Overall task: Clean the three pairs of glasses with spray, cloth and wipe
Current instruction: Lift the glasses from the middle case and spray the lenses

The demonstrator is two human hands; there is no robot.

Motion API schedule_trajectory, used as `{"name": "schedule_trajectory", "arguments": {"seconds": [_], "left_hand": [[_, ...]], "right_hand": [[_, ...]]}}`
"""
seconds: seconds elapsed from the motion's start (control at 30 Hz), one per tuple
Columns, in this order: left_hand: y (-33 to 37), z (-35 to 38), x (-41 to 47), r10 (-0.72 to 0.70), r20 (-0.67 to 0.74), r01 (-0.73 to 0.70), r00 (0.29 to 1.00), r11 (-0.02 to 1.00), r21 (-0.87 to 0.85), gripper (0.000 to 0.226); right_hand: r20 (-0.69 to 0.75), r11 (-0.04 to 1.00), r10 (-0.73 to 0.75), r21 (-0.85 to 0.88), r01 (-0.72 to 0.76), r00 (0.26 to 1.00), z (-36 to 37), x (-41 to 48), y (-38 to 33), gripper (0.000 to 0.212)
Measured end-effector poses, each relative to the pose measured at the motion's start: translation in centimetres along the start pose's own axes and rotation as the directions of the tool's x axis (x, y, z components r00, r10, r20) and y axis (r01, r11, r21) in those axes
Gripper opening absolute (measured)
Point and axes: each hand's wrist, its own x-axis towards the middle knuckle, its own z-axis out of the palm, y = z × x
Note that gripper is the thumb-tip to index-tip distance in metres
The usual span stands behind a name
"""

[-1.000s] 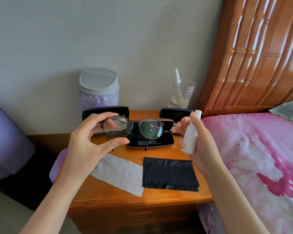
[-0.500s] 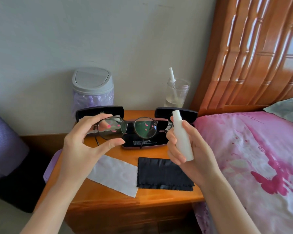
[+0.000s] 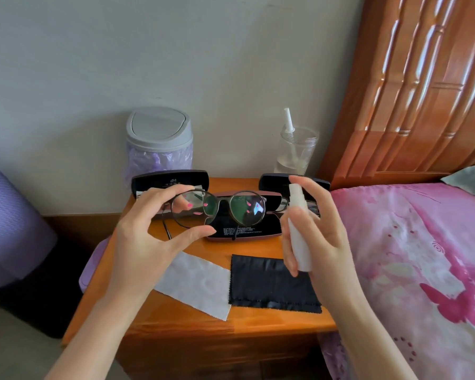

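Note:
My left hand [image 3: 148, 242] pinches the left rim of round dark-framed glasses [image 3: 232, 208], held up over the wooden nightstand [image 3: 181, 325]. My right hand [image 3: 321, 234] grips a small white spray bottle [image 3: 299, 229] upright, just right of the glasses, with the index finger over its top. On the nightstand lie a white wipe [image 3: 198, 281] and a black cloth [image 3: 272, 283], side by side. An open glasses case [image 3: 244, 229] lies behind the held glasses. A second pair [image 3: 283, 204] peeks out to its right, partly hidden.
Two more black cases [image 3: 170, 182] [image 3: 274, 182] stand at the back. A grey-lidded bin with a purple bag [image 3: 159, 144] and a clear cup [image 3: 296, 149] stand against the wall. A pink bed [image 3: 422, 256] and wooden headboard [image 3: 409, 86] are to the right.
My right hand has turned the spray bottle from tilted to upright and brought it closer to the right lens. My left hand has kept the glasses nearly still.

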Motion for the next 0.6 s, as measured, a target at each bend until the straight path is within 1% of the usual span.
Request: {"name": "schedule_trajectory", "arguments": {"seconds": [0.1, 0.17, 0.47, 0.6], "left_hand": [[0.1, 0.1, 0.0, 0.003, -0.011, -0.003, 1.000, 1.000, 0.004, 0.057], [0.2, 0.2, 0.0, -0.009, -0.018, 0.009, 1.000, 1.000, 0.006, 0.057], [0.4, 0.6, -0.6, -0.044, -0.009, 0.044, 0.999, 0.999, -0.005, 0.058], [0.6, 0.7, -0.6, -0.047, -0.006, 0.047, 0.999, 0.999, -0.005, 0.058]], "right_hand": [[-0.027, 0.956, -0.076, -0.288, 0.065, 0.997, 0.5, -0.7, 0.2, 0.037], [-0.018, 0.915, -0.086, -0.397, 0.072, 0.996, 0.8, -1.0, 0.5, 0.041], [-0.073, 0.801, -0.117, -0.597, 0.051, 0.990, 1.5, -1.0, 1.4, 0.043], [-0.092, 0.776, -0.163, -0.627, 0.070, 0.982, 1.5, -0.9, 1.4, 0.040]]}}
